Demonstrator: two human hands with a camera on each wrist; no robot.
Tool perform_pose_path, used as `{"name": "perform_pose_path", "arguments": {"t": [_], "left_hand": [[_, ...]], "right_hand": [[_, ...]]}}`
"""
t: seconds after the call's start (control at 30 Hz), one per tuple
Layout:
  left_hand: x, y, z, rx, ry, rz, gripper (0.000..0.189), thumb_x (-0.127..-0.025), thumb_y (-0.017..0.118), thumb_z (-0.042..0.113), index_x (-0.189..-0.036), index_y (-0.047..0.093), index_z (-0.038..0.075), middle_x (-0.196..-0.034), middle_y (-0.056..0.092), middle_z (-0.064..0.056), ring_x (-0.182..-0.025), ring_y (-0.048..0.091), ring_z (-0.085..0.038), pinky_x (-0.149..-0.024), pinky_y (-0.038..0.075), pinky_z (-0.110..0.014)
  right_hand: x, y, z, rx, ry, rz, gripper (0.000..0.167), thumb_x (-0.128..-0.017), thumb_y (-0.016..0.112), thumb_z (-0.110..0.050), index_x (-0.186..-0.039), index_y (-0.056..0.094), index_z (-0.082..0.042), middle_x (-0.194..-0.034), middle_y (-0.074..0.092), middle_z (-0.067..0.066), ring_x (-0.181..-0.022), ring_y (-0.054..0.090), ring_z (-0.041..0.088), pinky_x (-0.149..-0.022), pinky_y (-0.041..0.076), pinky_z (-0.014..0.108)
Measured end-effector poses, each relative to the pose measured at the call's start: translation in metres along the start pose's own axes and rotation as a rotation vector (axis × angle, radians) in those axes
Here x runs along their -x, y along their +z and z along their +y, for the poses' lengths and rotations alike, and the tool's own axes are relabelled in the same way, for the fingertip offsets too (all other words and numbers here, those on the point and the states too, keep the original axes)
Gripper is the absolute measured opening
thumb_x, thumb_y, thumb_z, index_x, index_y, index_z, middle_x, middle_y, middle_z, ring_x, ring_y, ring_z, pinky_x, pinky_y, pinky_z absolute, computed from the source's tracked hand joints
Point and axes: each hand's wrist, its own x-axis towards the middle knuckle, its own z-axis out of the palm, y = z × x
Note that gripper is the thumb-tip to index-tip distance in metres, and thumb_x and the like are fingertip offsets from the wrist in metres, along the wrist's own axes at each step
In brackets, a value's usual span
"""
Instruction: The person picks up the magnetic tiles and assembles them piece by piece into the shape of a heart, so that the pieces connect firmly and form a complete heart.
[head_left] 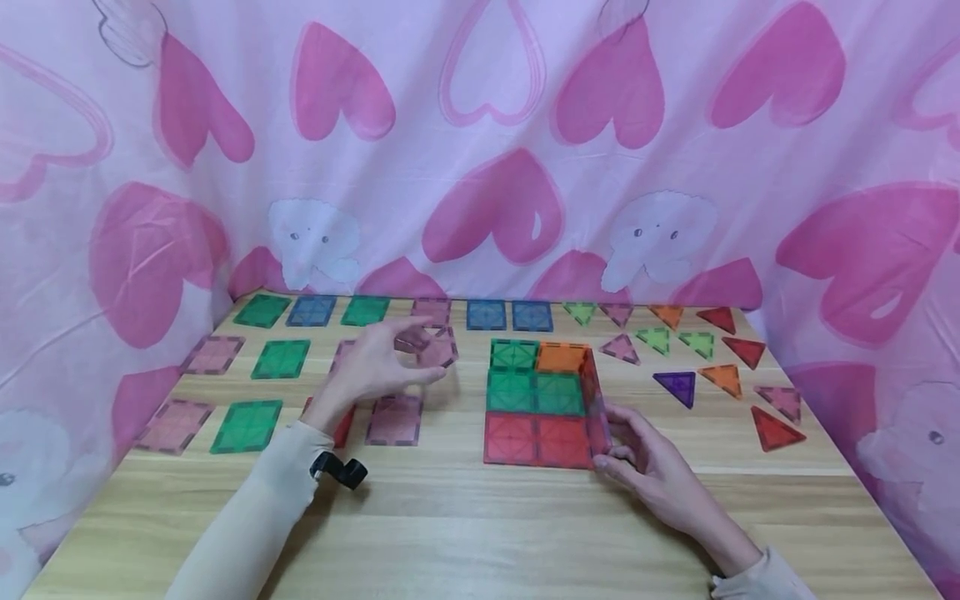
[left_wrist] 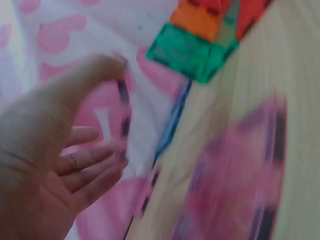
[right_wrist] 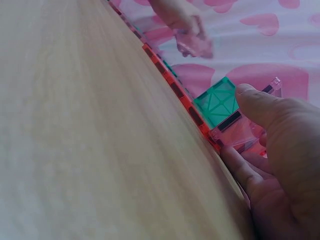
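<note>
Pinched between thumb and fingers, a pink square magnetic tile [head_left: 438, 348] is raised in my left hand [head_left: 375, 358], over the left group of tiles. The left wrist view shows it edge-on and blurred. My right hand [head_left: 648, 467] holds an upright pink tile [right_wrist: 237, 132] at the near right side of a tile structure, thumb near its upper edge and fingers low beside it. Green tiles [head_left: 512, 393] and red tiles [head_left: 536, 439] form the structure's base. At its back are a green tile [right_wrist: 218, 102] and an orange tile [head_left: 562, 357].
Left of the structure lie spread square tiles, among them a green one [head_left: 247, 426], a pink one [head_left: 395, 419] and a blue one [head_left: 486, 315]. Several triangle tiles, such as a purple one [head_left: 677, 387], lie at right. A heart-patterned curtain [head_left: 495, 208] surrounds the wooden table [head_left: 450, 533].
</note>
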Motion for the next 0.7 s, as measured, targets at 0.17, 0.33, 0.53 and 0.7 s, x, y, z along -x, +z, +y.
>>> {"name": "perform_pose_path", "arguments": {"t": [0.17,0.33,0.53,0.7], "left_hand": [[0.003,0.018,0.012,0.221,0.065,-0.095,0.077,-0.085,0.099,0.026,-0.153,0.063,0.016,-0.129,0.073,-0.001,-0.121,0.074,-0.027,-0.103,0.064,-0.048],[0.005,0.039,0.012,0.374,0.070,-0.178,0.077,-0.084,0.099,0.018,-0.148,0.058,0.007,-0.133,0.070,-0.006,-0.122,0.075,-0.028,-0.104,0.063,-0.042],[0.004,0.051,0.010,0.413,0.034,-0.186,0.079,-0.084,0.098,0.009,-0.151,0.056,0.001,-0.134,0.072,-0.016,-0.113,0.079,-0.028,-0.097,0.066,-0.040],[0.002,0.056,0.009,0.396,0.018,-0.166,0.077,-0.091,0.091,0.007,-0.158,0.052,0.009,-0.140,0.071,-0.017,-0.113,0.080,-0.027,-0.095,0.066,-0.038]], "right_hand": [[0.000,0.000,0.000,-0.003,0.003,0.006,0.066,-0.104,0.075,0.002,-0.163,0.045,-0.003,-0.159,0.054,0.028,-0.135,0.066,0.016,-0.098,0.063,0.028],[-0.004,0.002,0.002,-0.005,0.000,0.014,0.066,-0.103,0.077,0.001,-0.162,0.047,-0.004,-0.160,0.053,0.025,-0.136,0.065,0.020,-0.101,0.062,0.028],[-0.016,0.007,0.001,-0.011,0.011,0.001,0.068,-0.102,0.080,-0.003,-0.161,0.048,-0.006,-0.161,0.054,0.021,-0.137,0.064,0.024,-0.103,0.060,0.028],[-0.023,0.008,0.000,0.020,0.042,-0.010,0.067,-0.102,0.082,-0.008,-0.161,0.050,-0.011,-0.155,0.059,0.016,-0.133,0.065,0.022,-0.100,0.060,0.025]]}}
